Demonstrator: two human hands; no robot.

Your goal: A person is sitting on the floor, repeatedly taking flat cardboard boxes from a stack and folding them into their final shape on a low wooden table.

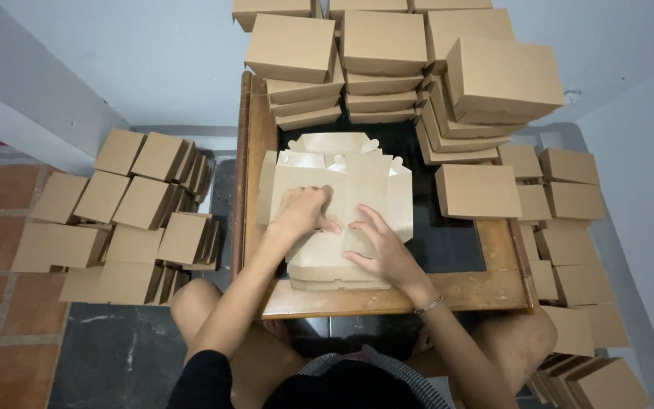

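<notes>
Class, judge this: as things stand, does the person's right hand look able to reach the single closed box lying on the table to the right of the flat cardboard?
Probably yes. The right hand rests on the flat cardboard, and the closed box lies just to its right on the table, with only bare tabletop between them.

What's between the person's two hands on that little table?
Only the flat, unfolded cardboard box blank lies there. In the head view the left hand and right hand both press on it, with bare cardboard between them.
</notes>
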